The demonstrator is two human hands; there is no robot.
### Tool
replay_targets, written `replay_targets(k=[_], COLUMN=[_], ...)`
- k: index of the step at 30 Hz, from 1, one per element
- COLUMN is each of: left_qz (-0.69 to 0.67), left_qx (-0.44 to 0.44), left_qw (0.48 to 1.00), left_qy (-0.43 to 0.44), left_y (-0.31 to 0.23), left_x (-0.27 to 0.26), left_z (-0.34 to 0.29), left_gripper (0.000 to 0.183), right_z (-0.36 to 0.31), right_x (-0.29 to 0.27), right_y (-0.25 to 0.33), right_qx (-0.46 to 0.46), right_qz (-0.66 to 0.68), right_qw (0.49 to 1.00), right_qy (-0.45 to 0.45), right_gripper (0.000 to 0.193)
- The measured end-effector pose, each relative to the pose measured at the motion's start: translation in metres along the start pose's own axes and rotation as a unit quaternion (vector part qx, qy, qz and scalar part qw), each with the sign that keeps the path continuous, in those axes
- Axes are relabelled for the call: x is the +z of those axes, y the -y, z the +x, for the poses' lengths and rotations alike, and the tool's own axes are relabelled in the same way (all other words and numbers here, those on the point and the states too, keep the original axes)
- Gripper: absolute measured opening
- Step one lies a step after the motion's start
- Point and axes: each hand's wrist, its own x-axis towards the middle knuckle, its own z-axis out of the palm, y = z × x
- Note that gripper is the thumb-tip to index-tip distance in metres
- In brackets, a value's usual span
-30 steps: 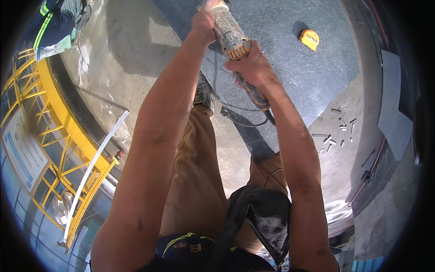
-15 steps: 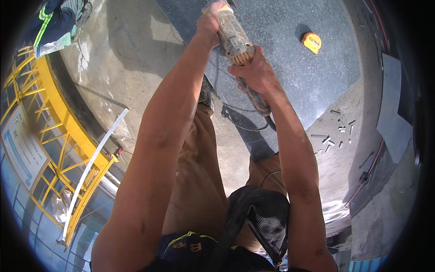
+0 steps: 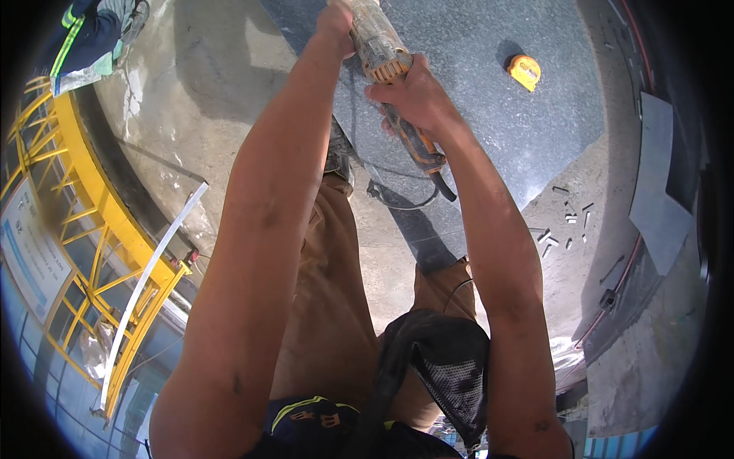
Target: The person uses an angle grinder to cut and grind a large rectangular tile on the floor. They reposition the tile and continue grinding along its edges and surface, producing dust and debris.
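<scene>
A dusty angle grinder [image 3: 378, 42] with an orange vented collar stretches from the upper edge of the view toward me. My left hand [image 3: 336, 27] is closed around its front part, close to the upper edge, where the grinder's head is cut off from sight. My right hand [image 3: 420, 96] wraps the rear handle, thumb over the top. A black cord [image 3: 443, 188] comes out of the handle's end. Beneath the tool lies a large grey sheet [image 3: 482, 115], and on it, to the right of my hands, sits a yellow tape measure [image 3: 524, 72].
Small offcuts [image 3: 549, 239] are scattered on the concrete at the right, with grey sheet pieces [image 3: 659, 180] beyond them. A yellow metal lattice frame [image 3: 76, 153] and a long white strip [image 3: 153, 268] stand at the left. Another person's clothed leg [image 3: 84, 42] shows at the upper left.
Both hands and the grinder have shifted a little farther away and to the left. The grip of each hand looks the same, and the tape measure stays on the sheet.
</scene>
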Motion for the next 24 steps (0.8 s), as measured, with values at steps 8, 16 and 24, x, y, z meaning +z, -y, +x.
replay_targets(k=[8, 16, 24], left_qz=[0.644, -0.081, -0.045], left_qx=[0.148, -0.039, 0.074], left_qw=[0.745, 0.993, 0.994], left_qy=[0.088, 0.076, 0.061], left_y=[-0.007, 0.013, 0.029], left_x=[-0.039, -0.011, 0.011], left_z=[0.053, 0.011, -0.043], left_gripper=[0.041, 0.043, 0.027], right_z=[0.014, -0.010, -0.031], right_x=[-0.003, -0.010, -0.005], right_y=[0.011, 0.007, -0.008], right_qx=[0.006, 0.034, 0.020], right_qz=[-0.025, -0.025, -0.040], right_qw=[1.000, 0.998, 0.999], right_qy=[0.002, 0.037, 0.007], right_gripper=[0.095, 0.105, 0.098])
